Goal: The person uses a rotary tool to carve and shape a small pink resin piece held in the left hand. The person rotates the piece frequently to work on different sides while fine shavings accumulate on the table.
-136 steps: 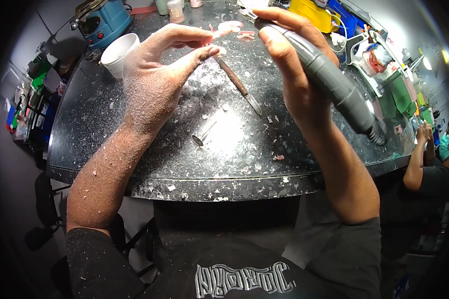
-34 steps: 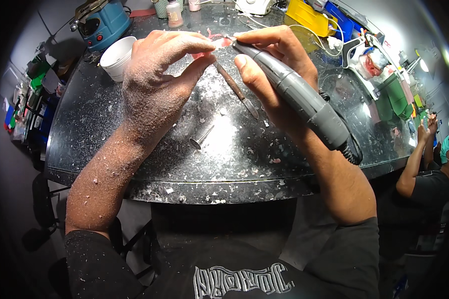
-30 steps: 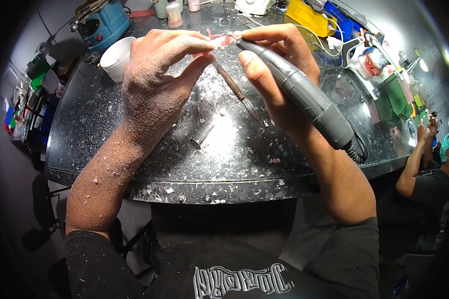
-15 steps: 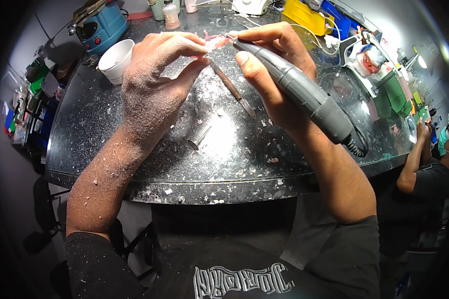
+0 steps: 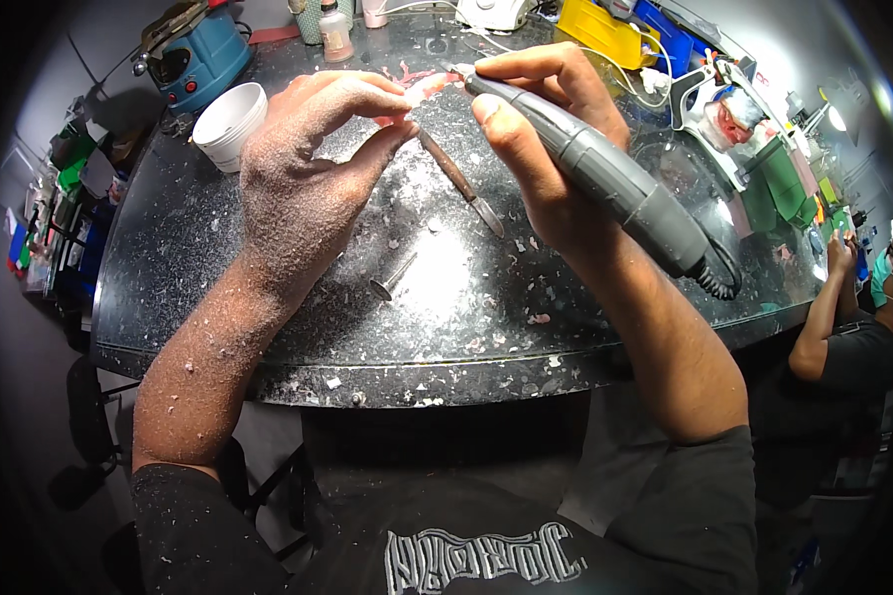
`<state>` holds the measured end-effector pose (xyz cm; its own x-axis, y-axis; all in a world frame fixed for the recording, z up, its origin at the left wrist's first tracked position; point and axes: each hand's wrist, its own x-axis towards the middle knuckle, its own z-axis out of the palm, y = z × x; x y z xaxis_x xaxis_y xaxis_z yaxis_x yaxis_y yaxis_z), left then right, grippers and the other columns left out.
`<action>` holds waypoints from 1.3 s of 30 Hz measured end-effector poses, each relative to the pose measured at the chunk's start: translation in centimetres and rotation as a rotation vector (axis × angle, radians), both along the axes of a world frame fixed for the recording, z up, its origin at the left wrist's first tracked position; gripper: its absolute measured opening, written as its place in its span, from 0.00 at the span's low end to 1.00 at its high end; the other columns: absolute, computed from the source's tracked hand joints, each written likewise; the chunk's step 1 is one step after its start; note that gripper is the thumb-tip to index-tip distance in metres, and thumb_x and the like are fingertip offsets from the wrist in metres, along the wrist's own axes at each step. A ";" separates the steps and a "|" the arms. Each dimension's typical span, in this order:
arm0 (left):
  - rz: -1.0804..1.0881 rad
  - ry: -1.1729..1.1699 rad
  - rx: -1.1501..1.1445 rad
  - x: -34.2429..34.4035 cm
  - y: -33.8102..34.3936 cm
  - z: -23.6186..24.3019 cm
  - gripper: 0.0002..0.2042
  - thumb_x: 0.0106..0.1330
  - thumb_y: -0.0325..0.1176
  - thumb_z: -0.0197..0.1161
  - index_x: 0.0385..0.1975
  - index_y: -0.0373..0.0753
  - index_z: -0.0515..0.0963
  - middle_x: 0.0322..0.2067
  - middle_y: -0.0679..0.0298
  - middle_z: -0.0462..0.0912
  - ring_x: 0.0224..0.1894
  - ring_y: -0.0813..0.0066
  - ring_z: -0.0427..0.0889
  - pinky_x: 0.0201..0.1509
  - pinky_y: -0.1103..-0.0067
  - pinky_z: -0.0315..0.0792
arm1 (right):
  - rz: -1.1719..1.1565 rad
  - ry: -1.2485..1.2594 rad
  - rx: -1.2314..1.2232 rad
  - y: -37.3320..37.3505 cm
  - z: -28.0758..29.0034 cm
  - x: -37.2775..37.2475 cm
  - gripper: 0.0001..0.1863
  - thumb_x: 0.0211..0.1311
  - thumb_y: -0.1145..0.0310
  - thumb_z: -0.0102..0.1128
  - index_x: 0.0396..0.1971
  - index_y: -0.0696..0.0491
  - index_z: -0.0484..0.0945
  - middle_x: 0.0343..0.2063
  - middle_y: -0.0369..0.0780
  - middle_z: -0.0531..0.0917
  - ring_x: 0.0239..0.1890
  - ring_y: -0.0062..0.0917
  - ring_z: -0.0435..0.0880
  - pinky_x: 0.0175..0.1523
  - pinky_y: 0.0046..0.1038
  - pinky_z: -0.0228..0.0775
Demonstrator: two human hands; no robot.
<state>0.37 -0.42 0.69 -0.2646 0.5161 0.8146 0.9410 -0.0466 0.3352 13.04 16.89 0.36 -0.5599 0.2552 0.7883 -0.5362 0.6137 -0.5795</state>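
Observation:
My left hand (image 5: 303, 174), coated in pale dust, is closed in a pinch on a small pink piece (image 5: 392, 120), largely hidden by the fingers. My right hand (image 5: 546, 139) grips a grey rotary handpiece (image 5: 615, 178) with a coiled cord, its tip beside more pink material (image 5: 432, 83) just right of my left fingertips. A wooden-handled spatula knife (image 5: 451, 171) lies on the dusty black bench (image 5: 169, 297) between my hands. A thin metal tool with a disc end (image 5: 382, 288) lies nearer the front edge.
A white cup (image 5: 230, 127) and blue machine (image 5: 193, 69) stand at the left; a bottle (image 5: 335, 38) and white device (image 5: 486, 12) at the back; yellow (image 5: 590, 30) and blue bins at the back right. A co-worker's arm (image 5: 819, 332) shows at the far right.
Since the oldest frame my right hand and the handpiece have moved left, the tip dropping toward the pink material. My left hand has shifted slightly left and down.

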 end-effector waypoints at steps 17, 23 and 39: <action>0.102 0.330 0.035 -0.9 0.0 0.6 0.11 0.58 0.21 0.75 0.39 0.38 0.84 0.40 0.61 0.88 0.46 0.69 0.87 0.50 0.76 0.80 | 0.230 -0.106 -0.508 -0.5 0.8 0.1 0.11 0.74 0.71 0.53 0.48 0.62 0.75 0.39 0.47 0.86 0.47 0.33 0.90 0.57 0.33 0.84; 0.086 0.453 0.049 -1.0 0.1 0.8 0.10 0.59 0.22 0.74 0.39 0.38 0.84 0.40 0.60 0.88 0.45 0.69 0.88 0.47 0.76 0.82 | 0.265 -0.083 -0.556 -1.7 2.4 1.2 0.07 0.71 0.74 0.57 0.43 0.61 0.75 0.39 0.46 0.84 0.43 0.27 0.87 0.53 0.30 0.84; 0.098 0.507 0.033 -1.0 0.1 0.9 0.09 0.61 0.25 0.74 0.40 0.38 0.84 0.40 0.60 0.88 0.45 0.68 0.88 0.47 0.75 0.83 | 0.116 -0.147 -0.323 -1.8 2.4 1.4 0.08 0.70 0.73 0.57 0.43 0.62 0.76 0.39 0.46 0.85 0.43 0.24 0.86 0.54 0.29 0.82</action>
